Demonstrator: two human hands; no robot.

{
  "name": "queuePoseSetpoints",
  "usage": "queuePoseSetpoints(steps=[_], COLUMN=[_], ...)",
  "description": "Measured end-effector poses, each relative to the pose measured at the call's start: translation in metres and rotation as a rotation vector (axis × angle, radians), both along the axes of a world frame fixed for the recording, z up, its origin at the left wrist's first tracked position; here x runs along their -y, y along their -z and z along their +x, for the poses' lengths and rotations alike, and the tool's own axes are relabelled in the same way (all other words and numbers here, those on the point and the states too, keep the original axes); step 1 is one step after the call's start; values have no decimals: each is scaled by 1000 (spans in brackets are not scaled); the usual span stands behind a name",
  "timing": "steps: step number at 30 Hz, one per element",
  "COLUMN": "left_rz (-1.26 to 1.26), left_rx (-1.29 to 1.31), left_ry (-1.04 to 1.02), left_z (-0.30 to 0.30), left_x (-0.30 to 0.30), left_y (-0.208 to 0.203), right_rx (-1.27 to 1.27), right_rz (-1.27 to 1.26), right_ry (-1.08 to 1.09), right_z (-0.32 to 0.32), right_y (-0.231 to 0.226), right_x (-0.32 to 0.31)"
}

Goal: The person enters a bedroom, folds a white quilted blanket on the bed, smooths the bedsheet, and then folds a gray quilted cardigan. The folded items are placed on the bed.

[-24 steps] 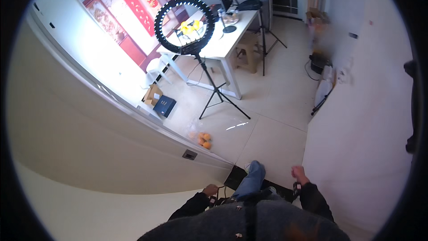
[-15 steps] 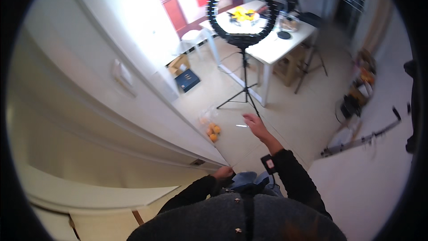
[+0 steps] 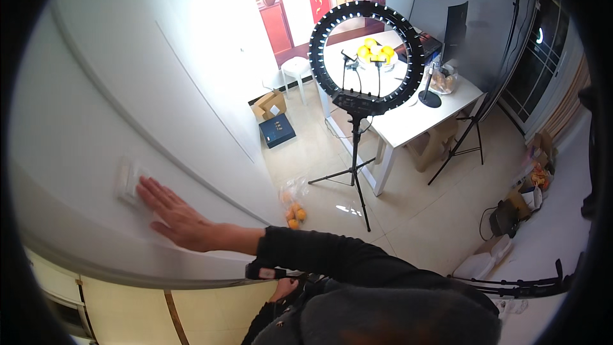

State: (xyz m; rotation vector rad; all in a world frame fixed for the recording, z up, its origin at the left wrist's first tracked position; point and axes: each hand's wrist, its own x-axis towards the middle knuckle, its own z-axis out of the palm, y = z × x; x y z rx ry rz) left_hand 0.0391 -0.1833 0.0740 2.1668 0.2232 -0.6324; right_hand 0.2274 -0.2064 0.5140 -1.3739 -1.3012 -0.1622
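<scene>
i had the right hand (image 3: 182, 220) up by the switch (image 3: 129, 182).
its fingers were wide and flat, the tips at the switch's edge on the white wall (image 3: 96, 121); i could not tell if they touched. the left hand (image 3: 283, 289) was low by the coat (image 3: 396, 316); i could not tell if wide or narrow. oranges (image 3: 300, 214) lay on the floor (image 3: 408, 217).

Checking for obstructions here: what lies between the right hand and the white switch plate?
Nothing visible: in the head view, the right hand overlaps the edge of the white switch plate, though actual contact is unclear.
</scene>
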Motion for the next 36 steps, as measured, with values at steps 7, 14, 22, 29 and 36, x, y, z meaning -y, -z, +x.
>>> queuePoseSetpoints(steps=[7,14,22,29,36], left_rz=[-45,-83,-139,-190,-303], left_rx=[-165,-269,-264,-232,-276], left_ry=[-109,-312,-432,-516,-641], left_z=[-42,-68,-79,-104,-153], left_x=[27,30,51,53,21], left_y=[53,59,56,71,91], right_rx=[-4,34,123,93,-26], right_rz=[104,61,5,66,132], right_ry=[-125,-138,-9,58,28], right_z=[5,7,12,5,-9], right_y=[-6,-8,-16,-19,-6], right_x=[0,2,7,9,-7])
